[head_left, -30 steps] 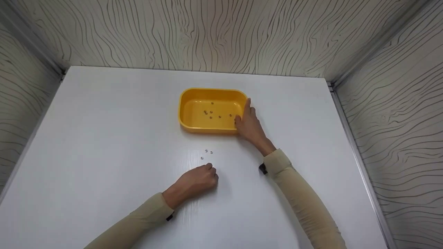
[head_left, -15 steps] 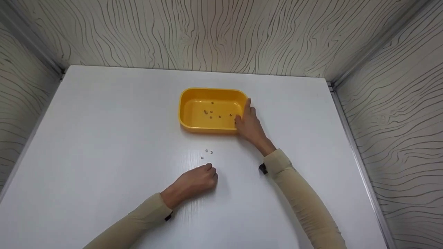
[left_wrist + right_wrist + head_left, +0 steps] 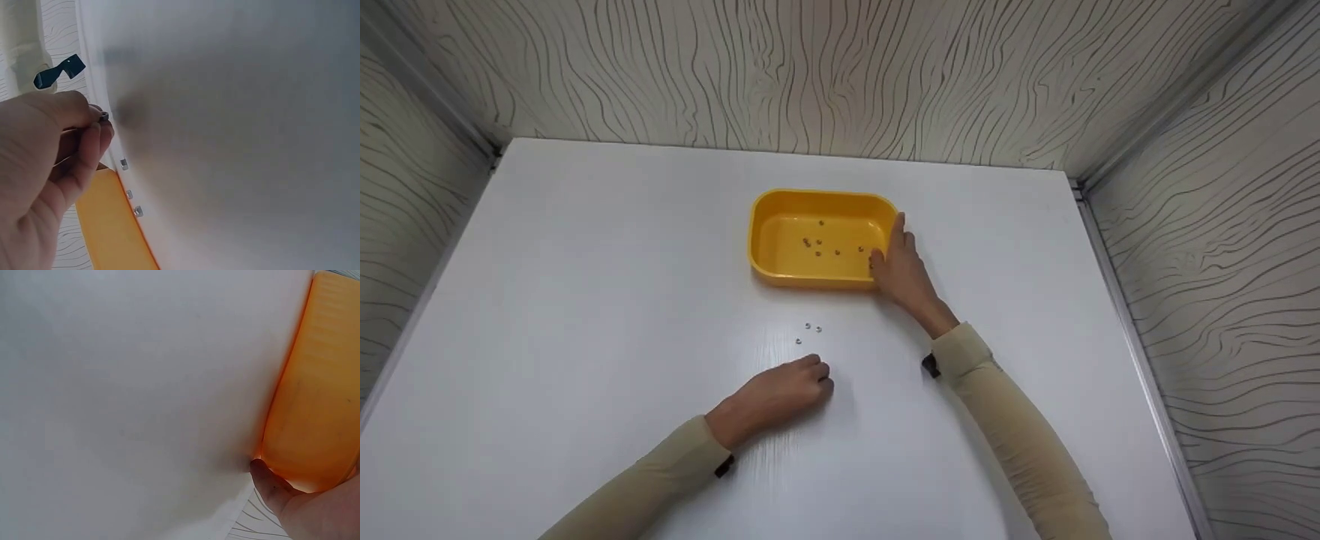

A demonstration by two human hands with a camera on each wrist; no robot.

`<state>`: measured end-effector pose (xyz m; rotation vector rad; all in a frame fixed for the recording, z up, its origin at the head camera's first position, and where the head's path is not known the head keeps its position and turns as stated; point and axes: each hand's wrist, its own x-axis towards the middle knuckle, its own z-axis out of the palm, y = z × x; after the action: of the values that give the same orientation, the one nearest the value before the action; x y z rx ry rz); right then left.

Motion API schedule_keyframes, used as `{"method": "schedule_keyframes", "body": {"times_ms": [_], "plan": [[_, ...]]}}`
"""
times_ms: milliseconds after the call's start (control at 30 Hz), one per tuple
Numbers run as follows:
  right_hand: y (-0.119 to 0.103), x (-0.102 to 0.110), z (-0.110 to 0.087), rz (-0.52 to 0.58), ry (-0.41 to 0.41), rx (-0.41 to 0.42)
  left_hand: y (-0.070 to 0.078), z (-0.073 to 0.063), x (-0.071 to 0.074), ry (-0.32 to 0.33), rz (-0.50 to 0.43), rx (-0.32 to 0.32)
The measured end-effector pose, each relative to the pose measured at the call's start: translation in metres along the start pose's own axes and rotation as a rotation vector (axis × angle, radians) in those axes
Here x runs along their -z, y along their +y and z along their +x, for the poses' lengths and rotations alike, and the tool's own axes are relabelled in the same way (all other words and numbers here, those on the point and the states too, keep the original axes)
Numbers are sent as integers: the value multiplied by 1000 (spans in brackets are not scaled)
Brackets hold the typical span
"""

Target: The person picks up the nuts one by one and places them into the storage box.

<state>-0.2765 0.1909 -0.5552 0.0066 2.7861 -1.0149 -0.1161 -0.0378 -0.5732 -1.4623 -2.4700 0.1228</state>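
Observation:
My left hand [image 3: 780, 394] is just above the white table, pinching a small metal nut [image 3: 104, 116] between thumb and fingertips. In the head view the fingers hide that nut. Three loose nuts [image 3: 808, 326] lie on the table between this hand and a yellow plastic bin [image 3: 761, 255]; the left wrist view shows them as small silver nuts [image 3: 124, 163]. My right hand [image 3: 905, 274] grips the bin's right end, thumb over the rim inside and fingers along the outer wall. Several more nuts [image 3: 818, 242] are scattered on the bin's floor, some close by the thumb.
The white table [image 3: 622, 300] spreads out around the bin. Wood-grain patterned panels [image 3: 840, 75] wall it in at the back and on both sides, with metal rails [image 3: 1140, 360] along the edges. A dark strap piece [image 3: 931, 366] hangs at the right cuff.
Hardly anything differs. My left wrist has shifted very slightly left while the fingers keep their pinch; my right hand stays on the bin and the loose nuts lie where they were.

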Motion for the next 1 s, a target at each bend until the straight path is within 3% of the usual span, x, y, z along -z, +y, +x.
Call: {"method": "schedule_keyframes", "body": {"times_ms": [133,233,300,500,667,833,1000], "plan": [[0,-1,1,1,-7,-11,-1,-1,-1,12,-30,11],[0,-2,1,1,-3,-7,-2,-2,0,26,-104,30],[1,-2,1,0,-3,-7,-3,-1,2,35,-226,59],[0,0,0,9,-13,-14,-11,4,7,77,-713,191],[0,1,0,9,-14,-27,-19,8,13,145,-932,288],[0,0,0,2,-9,-20,-24,12,19,215,-1063,359],[1,0,0,-19,6,8,-28,15,26,241,-1087,394]]}}
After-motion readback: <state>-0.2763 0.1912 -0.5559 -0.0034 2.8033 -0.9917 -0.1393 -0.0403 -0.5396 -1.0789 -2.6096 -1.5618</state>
